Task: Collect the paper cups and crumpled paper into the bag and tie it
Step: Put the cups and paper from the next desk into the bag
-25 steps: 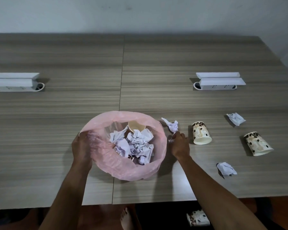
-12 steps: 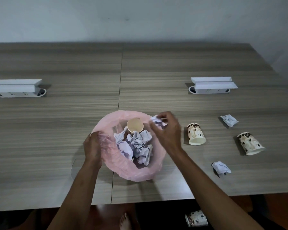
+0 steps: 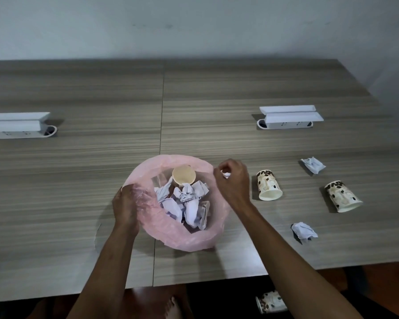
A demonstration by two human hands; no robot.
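Landmark: pink bag [image 3: 171,229], sitting open-mouthed on the wooden table [image 3: 78,180], near its front edge.

Your left hand [image 3: 124,206] grips the bag's left rim, fingers curled into the plastic, holding the mouth open.

Your right hand [image 3: 233,180] is at the bag's right rim, fingers curled and pinching a small paper wad [image 3: 226,174]; only a white scrap of it shows between the fingertips. The wad sits at the rim's outer edge, not inside.

Inside the bag: a heap of crumpled paper [image 3: 184,203], with one paper cup [image 3: 184,175] at the far side, its pale base facing the camera.

Right of the bag, on the table:
- nearest cup [image 3: 268,188] on its side, just beside your right hand, not touching;
- second cup [image 3: 342,196] further right, also on its side;
- one paper ball [image 3: 312,165] behind and between those cups;
- another paper ball [image 3: 304,231] in front of them.

Below the table's front edge, to the bag's right: a third cup [image 3: 271,305] on the floor.
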